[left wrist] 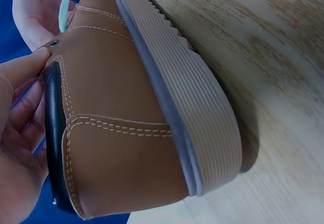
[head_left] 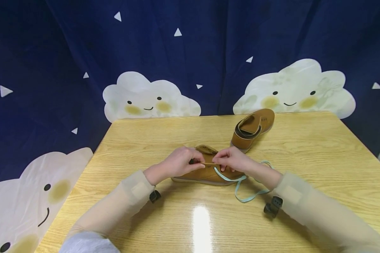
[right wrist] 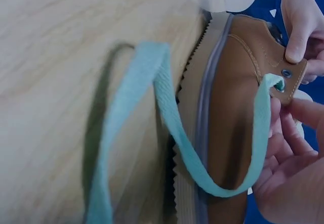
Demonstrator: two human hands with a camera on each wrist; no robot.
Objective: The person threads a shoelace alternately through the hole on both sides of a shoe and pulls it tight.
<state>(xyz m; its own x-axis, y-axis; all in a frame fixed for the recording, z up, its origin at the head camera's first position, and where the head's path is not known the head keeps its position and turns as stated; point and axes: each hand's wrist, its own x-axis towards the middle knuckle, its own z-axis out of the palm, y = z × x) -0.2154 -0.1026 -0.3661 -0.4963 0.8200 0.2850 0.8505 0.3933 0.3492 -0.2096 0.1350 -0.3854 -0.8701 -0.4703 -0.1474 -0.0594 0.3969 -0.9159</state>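
A brown shoe (head_left: 202, 176) with a ridged pale sole lies in front of me, its toe toward the right. My left hand (head_left: 183, 162) pinches the shoe's eyelet flap (right wrist: 276, 57) between thumb and fingers. At the flap's front corner, my right hand (head_left: 232, 158) pinches the edge with thumb and finger. A mint-green flat shoelace (right wrist: 261, 123) passes through the eyelet nearest that corner and hangs down over the shoe's side. Another eyelet (left wrist: 54, 43), beside my left thumb, shows no lace. What lies behind the flap is hidden.
A second brown shoe (head_left: 243, 142), without visible laces, stands farther back to the right. The loose lace loops on the wooden table (head_left: 164, 221) near my right wrist. A dark blue curtain (head_left: 209, 52) with cloud shapes hangs behind the table.
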